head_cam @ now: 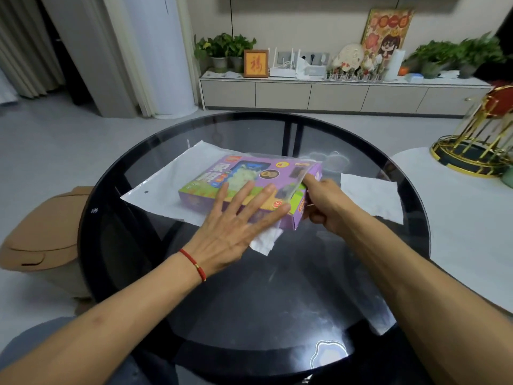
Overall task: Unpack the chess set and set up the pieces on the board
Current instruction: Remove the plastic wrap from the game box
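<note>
The box [249,187] is pressed flat by the open left hand [236,232] while its end flap should be pulled slowly by the pinching right hand [322,204].

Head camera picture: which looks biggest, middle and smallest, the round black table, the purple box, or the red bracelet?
1. Round black table, by far the largest.
2. Purple box, lying on it in a clear bag, with the left hand flat on top.
3. Red bracelet, smallest, though it is nearest the camera.
</note>
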A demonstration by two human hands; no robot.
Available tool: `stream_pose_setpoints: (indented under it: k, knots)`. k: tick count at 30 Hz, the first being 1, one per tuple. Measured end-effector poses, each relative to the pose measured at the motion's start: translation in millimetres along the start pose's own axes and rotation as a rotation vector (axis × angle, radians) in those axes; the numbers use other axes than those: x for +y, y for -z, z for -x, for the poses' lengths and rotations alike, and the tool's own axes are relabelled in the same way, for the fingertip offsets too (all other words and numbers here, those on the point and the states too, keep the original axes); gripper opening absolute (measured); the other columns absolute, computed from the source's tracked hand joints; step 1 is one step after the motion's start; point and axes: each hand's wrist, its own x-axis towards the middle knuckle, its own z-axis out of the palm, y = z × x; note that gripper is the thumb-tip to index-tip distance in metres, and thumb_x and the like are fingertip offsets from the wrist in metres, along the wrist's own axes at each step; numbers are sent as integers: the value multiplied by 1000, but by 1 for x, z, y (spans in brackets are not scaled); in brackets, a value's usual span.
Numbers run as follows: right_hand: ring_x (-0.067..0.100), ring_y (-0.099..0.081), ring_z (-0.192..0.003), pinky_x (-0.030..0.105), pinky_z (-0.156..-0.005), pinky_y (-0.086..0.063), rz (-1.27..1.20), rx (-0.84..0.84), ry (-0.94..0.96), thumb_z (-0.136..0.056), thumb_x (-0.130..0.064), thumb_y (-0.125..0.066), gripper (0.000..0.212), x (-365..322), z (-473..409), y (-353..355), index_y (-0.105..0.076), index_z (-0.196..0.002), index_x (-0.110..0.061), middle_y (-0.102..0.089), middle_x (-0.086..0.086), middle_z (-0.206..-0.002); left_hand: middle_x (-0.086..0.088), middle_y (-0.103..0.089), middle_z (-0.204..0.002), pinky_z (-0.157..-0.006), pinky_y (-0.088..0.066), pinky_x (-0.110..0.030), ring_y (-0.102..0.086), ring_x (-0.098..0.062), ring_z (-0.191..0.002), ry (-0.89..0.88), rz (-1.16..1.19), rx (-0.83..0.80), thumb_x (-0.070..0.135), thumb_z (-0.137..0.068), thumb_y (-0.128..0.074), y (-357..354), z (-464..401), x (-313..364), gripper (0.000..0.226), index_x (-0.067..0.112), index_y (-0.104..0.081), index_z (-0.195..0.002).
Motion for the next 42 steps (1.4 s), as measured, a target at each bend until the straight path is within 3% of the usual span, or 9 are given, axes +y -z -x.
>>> stream_pose_setpoints:
  k: [7,11,18,21,26,29,32,36,42]
  knots:
    - [24,-62,-53,24,-46,-43,44,-86,-83,-98,-33,-50,26,5,4,22,-59,-88,-10,-71,15,-69,5,-15,-166,-112,-26,-62,-27,-33,-148,99,86,-57,-6,-76,-46,-18,14,-21,105,35,3,-158]
    - [23,-61,-45,28,-51,-26,31,-76,-82,-98,-30,-52,19,13,6,38,-57,-93,-13,-72,14,-71,6,-21,-164,-114,-28,-55,-28,-28,-148,150,112,-77,8,-90,-59,-30,13,-47,96,38,3,-157]
    - [20,-54,-50,24,-49,-23,-133,138,9,-91,-29,-55,19,12,8,62,-60,-95,-11,-64,6,-65,7,-28,-160,-116,-26,-54,-30,-23,-146,378,369,-102,23,-98,-54,-36,13,-69,85,46,6,-154]
    - [17,-63,-47,17,-38,-35,-271,219,9,-94,-27,-53,19,12,13,77,-65,-90,-14,-69,2,-62,4,-33,-158,-114,-30,-52,-41,-26,-138,504,353,-107,9,-87,-62,-34,16,-81,103,43,7,-155]
    - [20,-64,-56,30,-56,-41,-276,234,36,-95,-30,-50,21,21,12,84,-65,-96,-15,-70,8,-76,-6,-35,-158,-109,-38,-50,-44,-36,-134,736,369,-41,-5,-83,-54,-21,12,-116,94,29,-9,-159]
    - [24,-71,-66,40,-72,-52,-207,167,36,-99,-29,-51,21,27,11,71,-64,-98,-13,-75,7,-73,-6,-43,-153,-108,-40,-49,-44,-36,-135,837,446,113,-1,-84,-43,-5,-7,-140,84,37,-20,-155]
    - [28,-70,-71,38,-73,-50,-114,65,14,-101,-37,-52,32,30,10,53,-66,-104,-9,-77,13,-81,-5,-43,-153,-112,-34,-39,-42,-31,-138,756,479,246,0,-87,-40,11,-38,-135,74,29,-31,-154]
    - [27,-68,-62,27,-50,-52,-93,-34,0,-99,-44,-58,46,27,11,36,-66,-110,0,-76,22,-85,-5,-42,-155,-117,-31,-39,-39,-26,-141,539,501,300,-8,-91,-43,23,-79,-100,70,23,-35,-154]
    - [42,-74,-82,48,-82,-62,-61,-114,-85,-99,-35,-60,52,19,20,42,-56,-120,13,-70,27,-96,-7,-46,-151,-112,-38,-45,-45,-27,-137,115,487,333,-6,-82,-54,30,-110,-35,73,16,-41,-150]
